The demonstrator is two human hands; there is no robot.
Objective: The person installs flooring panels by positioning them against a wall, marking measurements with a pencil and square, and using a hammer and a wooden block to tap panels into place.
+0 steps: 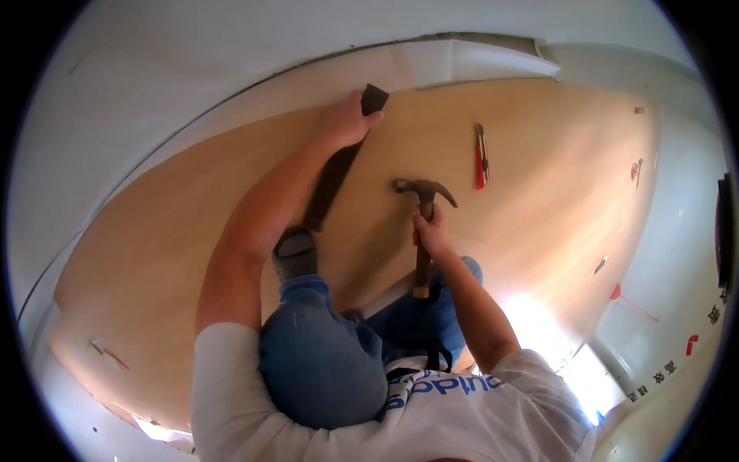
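Observation:
My left hand (352,123) is closed round a long, dark, flat strip (333,181) near its far end. The strip slants over a light wooden sheet (192,254), its near end beside my shoe. Its exact kind does not show. In my right hand (433,233) is a claw hammer (426,190), gripped by its wooden handle just below the head. The hammer's head is raised above the sheet, apart from the strip. A red utility knife (482,158) lies on the sheet to the right of the hammer.
A pale wall (192,69) curves along the far and left edges of the sheet. A peeling white strip (493,61) lies at its far edge. My shoe (295,252) rests on the sheet. Small tools and scraps lie at the right, including a grey piece (600,264).

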